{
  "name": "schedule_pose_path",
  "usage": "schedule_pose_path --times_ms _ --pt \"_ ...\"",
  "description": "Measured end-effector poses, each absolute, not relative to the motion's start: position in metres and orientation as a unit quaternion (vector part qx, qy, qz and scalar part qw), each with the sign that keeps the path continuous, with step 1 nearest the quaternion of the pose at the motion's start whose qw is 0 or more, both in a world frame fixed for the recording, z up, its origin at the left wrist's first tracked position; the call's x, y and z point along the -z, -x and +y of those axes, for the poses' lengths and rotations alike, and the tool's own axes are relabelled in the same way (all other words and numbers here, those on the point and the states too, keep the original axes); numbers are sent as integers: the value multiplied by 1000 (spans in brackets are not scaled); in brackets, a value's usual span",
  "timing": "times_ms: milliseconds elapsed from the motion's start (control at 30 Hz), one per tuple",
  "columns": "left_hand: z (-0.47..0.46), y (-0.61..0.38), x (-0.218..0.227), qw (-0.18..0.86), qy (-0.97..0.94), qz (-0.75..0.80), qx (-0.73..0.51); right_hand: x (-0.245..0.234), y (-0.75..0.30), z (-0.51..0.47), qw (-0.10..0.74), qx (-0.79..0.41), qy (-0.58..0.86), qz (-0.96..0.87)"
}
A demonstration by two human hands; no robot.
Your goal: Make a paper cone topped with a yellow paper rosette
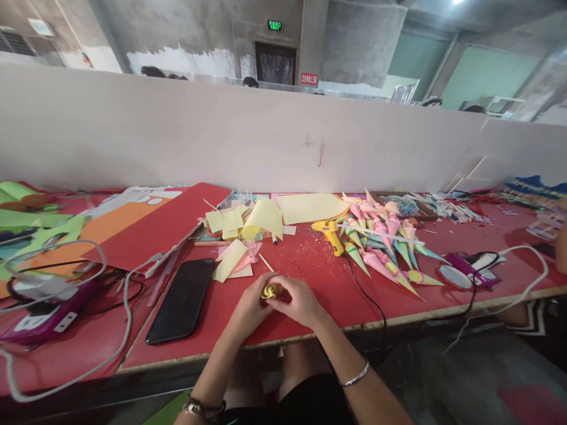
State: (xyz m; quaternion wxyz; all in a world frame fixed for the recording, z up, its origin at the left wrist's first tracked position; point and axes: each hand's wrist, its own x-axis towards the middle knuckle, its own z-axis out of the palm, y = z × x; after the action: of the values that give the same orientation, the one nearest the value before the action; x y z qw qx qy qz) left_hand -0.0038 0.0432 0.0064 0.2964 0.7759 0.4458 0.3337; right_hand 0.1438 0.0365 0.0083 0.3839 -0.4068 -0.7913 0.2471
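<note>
Between my two hands is a small yellow paper roll [269, 291], its spiral end facing up. My left hand [248, 308] is closed around its left side. The fingers of my right hand [302, 300] curl in from the other side and pinch it. My fingers hide the lower part of the roll. Just beyond my hands lies a thin white stick [266, 263] on the red table [305, 260]. Loose yellow paper pieces [231, 260] are a little farther to the left.
A black phone [181, 301] lies left of my hands. To the right are a yellow glue gun [328, 234] with a trailing cord and a heap of coloured paper cones [385, 236]. Purple power strips [48, 316] and white cables flank both sides. A white partition [221, 136] stands behind.
</note>
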Motion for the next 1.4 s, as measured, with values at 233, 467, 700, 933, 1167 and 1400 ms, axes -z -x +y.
schedule_pose_path --times_ms 233,467,700,933,1167,1400 --pt "47 5 0 242 -792 442 -344 -6 -145 38 379 -175 481 -771" --pt "48 3 6 230 -799 439 -341 0 -142 40 346 -127 535 -760" --pt "46 1 -2 233 -799 442 -336 -3 -142 37 371 -175 495 -766" --pt "45 4 -4 248 -779 459 -348 -4 -144 37 427 -225 415 -771" --pt "43 4 -3 286 -753 495 -325 -5 -146 39 429 -220 375 -792" --pt "43 5 -3 286 -755 484 -338 -3 -146 40 438 -215 373 -789"
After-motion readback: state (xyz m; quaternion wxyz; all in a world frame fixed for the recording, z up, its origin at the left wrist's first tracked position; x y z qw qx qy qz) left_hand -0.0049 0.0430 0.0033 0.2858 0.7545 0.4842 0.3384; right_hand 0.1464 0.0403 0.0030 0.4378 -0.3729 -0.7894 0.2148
